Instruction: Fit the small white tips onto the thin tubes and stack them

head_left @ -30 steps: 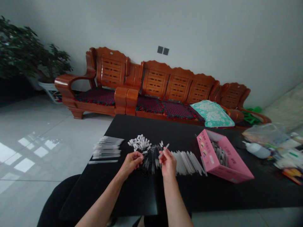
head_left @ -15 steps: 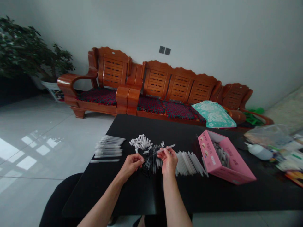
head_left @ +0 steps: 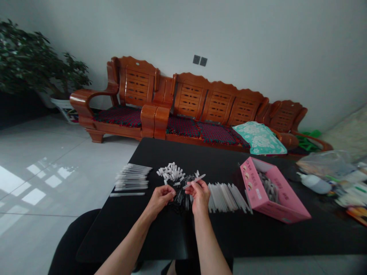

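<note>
My right hand point(head_left: 199, 196) pinches a thin white tube point(head_left: 195, 180) that slants up to the right over a heap of dark thin rods point(head_left: 182, 191) on the black table point(head_left: 160, 233). My left hand point(head_left: 160, 197) is closed in a pinch right beside it at the heap's left edge; what it holds is too small to make out. A pile of small white caps point(head_left: 171, 172) lies just behind the hands. A row of white tubes point(head_left: 225, 192) lies to the right, and a neat stack of finished white pens point(head_left: 132, 178) to the left.
An open pink box point(head_left: 272, 196) with grey pieces lies tilted on the right. Beyond it are a white bottle point(head_left: 314, 183), a plastic bag point(head_left: 323, 162) and clutter. A wooden sofa point(head_left: 183, 109) stands behind the table, a potted plant point(head_left: 31, 65) at far left.
My right hand has moved a little left toward my left hand, bringing the white tube closer over the rod heap. The left hand stays nearly in place.
</note>
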Demonstrator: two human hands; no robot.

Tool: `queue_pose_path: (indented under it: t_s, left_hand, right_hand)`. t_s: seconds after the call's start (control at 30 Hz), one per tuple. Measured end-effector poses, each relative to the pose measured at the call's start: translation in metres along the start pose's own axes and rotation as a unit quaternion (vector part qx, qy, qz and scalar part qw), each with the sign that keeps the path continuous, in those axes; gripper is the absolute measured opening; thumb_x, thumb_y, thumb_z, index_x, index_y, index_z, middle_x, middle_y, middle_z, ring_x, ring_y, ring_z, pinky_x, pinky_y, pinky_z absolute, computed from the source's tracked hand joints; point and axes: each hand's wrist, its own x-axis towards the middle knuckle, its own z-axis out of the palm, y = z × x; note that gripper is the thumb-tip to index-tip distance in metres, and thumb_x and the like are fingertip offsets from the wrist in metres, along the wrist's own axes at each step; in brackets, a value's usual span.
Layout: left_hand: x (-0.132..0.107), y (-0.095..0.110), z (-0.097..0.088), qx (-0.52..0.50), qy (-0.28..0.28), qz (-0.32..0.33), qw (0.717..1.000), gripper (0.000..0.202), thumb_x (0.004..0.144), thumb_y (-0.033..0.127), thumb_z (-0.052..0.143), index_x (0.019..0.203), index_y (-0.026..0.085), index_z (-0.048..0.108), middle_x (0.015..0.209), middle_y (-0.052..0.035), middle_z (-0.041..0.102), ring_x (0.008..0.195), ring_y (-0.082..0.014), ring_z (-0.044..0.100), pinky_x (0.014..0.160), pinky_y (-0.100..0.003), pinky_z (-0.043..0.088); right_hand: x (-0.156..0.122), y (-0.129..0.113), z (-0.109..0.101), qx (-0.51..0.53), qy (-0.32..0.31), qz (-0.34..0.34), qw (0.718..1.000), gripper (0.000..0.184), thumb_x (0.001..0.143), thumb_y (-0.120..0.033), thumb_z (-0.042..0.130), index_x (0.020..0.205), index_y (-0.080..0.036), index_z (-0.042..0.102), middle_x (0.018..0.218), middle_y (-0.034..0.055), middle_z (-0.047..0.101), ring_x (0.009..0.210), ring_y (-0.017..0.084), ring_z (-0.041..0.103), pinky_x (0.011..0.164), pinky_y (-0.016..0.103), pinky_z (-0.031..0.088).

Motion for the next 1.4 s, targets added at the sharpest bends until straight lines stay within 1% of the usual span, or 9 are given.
queue_pose_path:
  t_s: [0.13, 0.2, 0.3, 0.43, 0.53, 0.67, 0.8, 1.0, 1.4]
  left_hand:
    - [0.004, -0.002, 0.013, -0.059, 0.091, 0.023, 0.994, 0.041, 0.079, 0.054, 0.058, 0.087, 0.014, 0.067, 0.073, -0.0028, 0.065, 0.052, -0.0084, 0.050, 0.045, -0.018, 0.034]
    - [0.006, 0.000, 0.020, -0.125, 0.146, 0.047, 0.980, 0.051, 0.083, 0.060, 0.046, 0.103, 0.017, 0.066, 0.100, -0.0089, 0.068, 0.077, -0.0158, 0.061, 0.061, -0.023, 0.046]
    - [0.008, 0.007, 0.029, -0.202, 0.187, 0.072, 0.959, 0.059, 0.086, 0.064, 0.035, 0.116, 0.021, 0.061, 0.127, -0.0110, 0.058, 0.108, -0.0232, 0.057, 0.084, -0.034, 0.048]
    - [0.011, 0.018, 0.027, -0.238, 0.201, 0.076, 0.947, 0.059, 0.088, 0.064, 0.031, 0.118, 0.023, 0.059, 0.132, -0.0106, 0.055, 0.119, -0.0244, 0.051, 0.093, -0.038, 0.044]
    - [0.014, 0.019, 0.010, -0.244, 0.197, 0.098, 0.944, 0.060, 0.088, 0.063, 0.030, 0.119, 0.021, 0.058, 0.131, -0.0122, 0.055, 0.117, -0.0239, 0.052, 0.092, -0.038, 0.045]
    - [0.021, 0.004, -0.022, -0.093, 0.241, 0.125, 0.958, 0.044, 0.082, 0.050, 0.055, 0.110, 0.018, 0.063, 0.107, -0.0096, 0.066, 0.092, -0.0202, 0.063, 0.077, -0.031, 0.050]
    - [0.022, -0.018, -0.034, 0.134, 0.195, 0.096, 0.967, 0.023, 0.076, 0.033, 0.062, 0.090, 0.017, 0.069, 0.077, -0.0039, 0.068, 0.066, -0.0174, 0.062, 0.062, -0.027, 0.048]
    - [0.020, -0.030, -0.032, 0.295, 0.186, 0.112, 0.930, 0.016, 0.078, 0.021, 0.056, 0.086, 0.020, 0.070, 0.081, -0.0033, 0.068, 0.072, -0.0170, 0.064, 0.070, -0.027, 0.047]
    - [0.047, -0.016, -0.028, 0.470, 0.185, 0.103, 0.857, 0.012, 0.081, 0.023, 0.060, 0.090, 0.018, 0.067, 0.086, -0.0051, 0.063, 0.076, -0.0174, 0.059, 0.070, -0.026, 0.041]
  right_hand:
    - [-0.016, 0.013, 0.012, -0.015, -0.030, 0.039, 0.999, 0.035, 0.065, -0.028, 0.075, 0.091, -0.016, 0.054, 0.067, 0.0044, 0.072, 0.050, 0.020, 0.068, 0.042, 0.025, 0.054]
    - [-0.026, 0.019, 0.020, -0.018, -0.040, 0.067, 0.997, 0.033, 0.065, -0.027, 0.074, 0.089, -0.015, 0.055, 0.065, 0.0040, 0.072, 0.049, 0.019, 0.068, 0.042, 0.025, 0.054]
    - [-0.038, 0.027, 0.030, -0.001, -0.063, 0.126, 0.990, 0.027, 0.063, -0.023, 0.074, 0.082, -0.015, 0.055, 0.060, 0.0030, 0.070, 0.044, 0.018, 0.065, 0.039, 0.023, 0.052]
    - [-0.038, 0.026, 0.029, 0.056, -0.078, 0.175, 0.980, 0.023, 0.062, -0.019, 0.074, 0.075, -0.015, 0.056, 0.060, 0.0044, 0.071, 0.046, 0.018, 0.067, 0.041, 0.023, 0.054]
    - [-0.023, 0.018, 0.014, 0.112, -0.051, 0.201, 0.972, 0.017, 0.065, -0.016, 0.073, 0.076, -0.014, 0.060, 0.068, 0.0077, 0.074, 0.052, 0.017, 0.069, 0.047, 0.023, 0.057]
    - [-0.002, 0.006, -0.012, 0.160, -0.010, 0.212, 0.964, 0.006, 0.070, -0.010, 0.068, 0.074, -0.012, 0.064, 0.065, 0.0075, 0.074, 0.051, 0.015, 0.068, 0.047, 0.022, 0.057]
    - [0.004, 0.003, -0.027, 0.164, -0.024, 0.200, 0.966, 0.007, 0.070, -0.010, 0.070, 0.075, -0.013, 0.066, 0.066, 0.0073, 0.074, 0.053, 0.015, 0.069, 0.048, 0.022, 0.057]
    - [0.000, 0.005, -0.032, 0.158, -0.046, 0.194, 0.967, 0.011, 0.069, -0.014, 0.074, 0.077, -0.014, 0.067, 0.067, 0.0051, 0.074, 0.054, 0.014, 0.069, 0.049, 0.021, 0.057]
    - [-0.001, 0.012, -0.034, 0.151, -0.048, 0.197, 0.967, 0.016, 0.066, -0.012, 0.075, 0.080, -0.013, 0.067, 0.068, 0.0059, 0.074, 0.054, 0.015, 0.069, 0.048, 0.022, 0.057]
